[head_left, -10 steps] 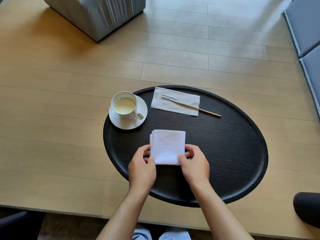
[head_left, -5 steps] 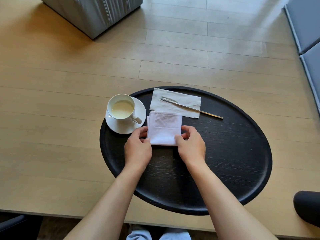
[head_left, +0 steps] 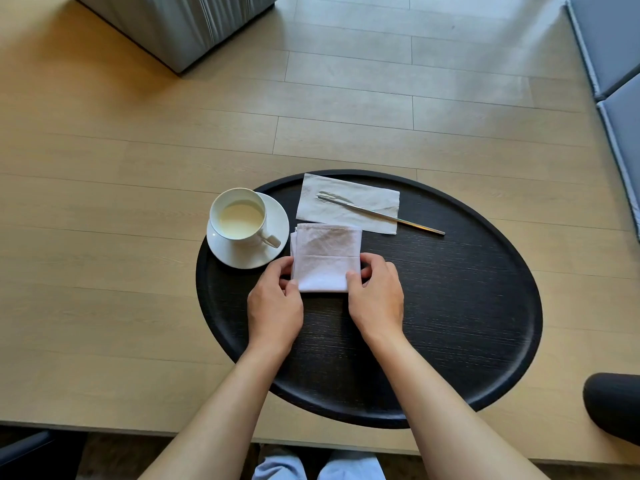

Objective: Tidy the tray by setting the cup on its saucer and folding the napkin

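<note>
A folded white cloth napkin (head_left: 327, 252) lies as a small square on the round black tray (head_left: 450, 323), right of the saucer. My left hand (head_left: 275, 301) grips its near left corner and my right hand (head_left: 375, 294) grips its near right corner, thumbs on top. A white cup (head_left: 239, 216) holding a pale milky drink stands on its white saucer (head_left: 277, 220) at the tray's left edge, handle toward the napkin.
A paper napkin (head_left: 346, 209) with a slim metal utensil (head_left: 398, 220) across it lies at the tray's far side. A grey upholstered block (head_left: 180, 26) stands at the back left, grey cushions (head_left: 616, 64) at the right, a dark rounded object (head_left: 613, 407) at lower right.
Both hands have slid the folded napkin away from me across the tray, from the near middle up to beside the saucer and just under the paper napkin.
</note>
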